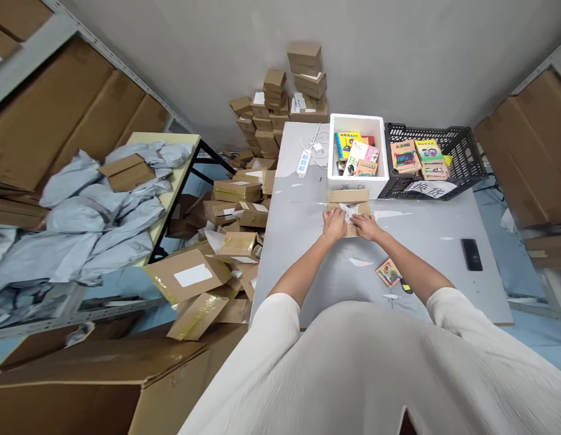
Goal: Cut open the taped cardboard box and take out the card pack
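A small open cardboard box [349, 196] lies on the grey table, its flap folded out toward the white bin. Over it my left hand [335, 223] is closed, fingertips on the left side of a crumpled white piece of paper [349, 211]. My right hand [368, 227] pinches the same paper from the right. Fingers partly hide the paper and the box's inside. Below my right forearm lie a small colourful picture card or booklet [389, 273] and a black-and-yellow tool [406, 286], partly covered by the arm.
Behind the box stand a white foam bin [358, 186] of booklets and a black crate [461, 154] of card packs. A power strip [303, 163] and a phone [471, 254] lie on the table [302, 241]. Cardboard boxes [201, 275] pile up left; grey parcels [90, 214] cover another table.
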Motion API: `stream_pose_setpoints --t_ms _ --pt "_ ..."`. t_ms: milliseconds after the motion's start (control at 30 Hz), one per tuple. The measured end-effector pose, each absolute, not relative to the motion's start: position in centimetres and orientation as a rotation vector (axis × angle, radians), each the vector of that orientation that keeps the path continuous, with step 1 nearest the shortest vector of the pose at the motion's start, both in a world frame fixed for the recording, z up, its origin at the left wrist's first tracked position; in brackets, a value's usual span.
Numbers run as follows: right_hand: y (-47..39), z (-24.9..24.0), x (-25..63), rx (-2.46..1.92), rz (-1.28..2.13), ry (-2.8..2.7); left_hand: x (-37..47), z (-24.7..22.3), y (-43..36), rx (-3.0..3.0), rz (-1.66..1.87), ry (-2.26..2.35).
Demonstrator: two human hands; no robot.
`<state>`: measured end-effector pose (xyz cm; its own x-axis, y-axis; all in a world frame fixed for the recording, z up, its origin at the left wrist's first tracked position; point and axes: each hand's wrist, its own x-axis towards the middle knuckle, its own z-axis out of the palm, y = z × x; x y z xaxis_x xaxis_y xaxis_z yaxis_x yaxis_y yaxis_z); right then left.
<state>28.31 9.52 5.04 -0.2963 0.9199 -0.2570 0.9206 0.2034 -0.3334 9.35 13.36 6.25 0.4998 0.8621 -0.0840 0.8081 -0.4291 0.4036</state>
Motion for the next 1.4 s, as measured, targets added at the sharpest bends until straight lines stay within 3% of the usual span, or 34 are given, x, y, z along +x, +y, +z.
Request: stream_pose_setpoints --t_ms 433,867,1400 --pt "1.4 4.5 32.9 2.361 -0.581 2.388 9.5 7.2 6.8 2.396 0.335 1.156" --pt "-13.0 -0.5 39.1 2.542 -0.828 1.743 16.4 1.8 -2.9 2.258 -0.045 0.935" --pt "-17.5 -3.9 38.2 2.499 -0.903 1.678 20.9 -5.1 -7.1 2.076 -0.294 1.025"
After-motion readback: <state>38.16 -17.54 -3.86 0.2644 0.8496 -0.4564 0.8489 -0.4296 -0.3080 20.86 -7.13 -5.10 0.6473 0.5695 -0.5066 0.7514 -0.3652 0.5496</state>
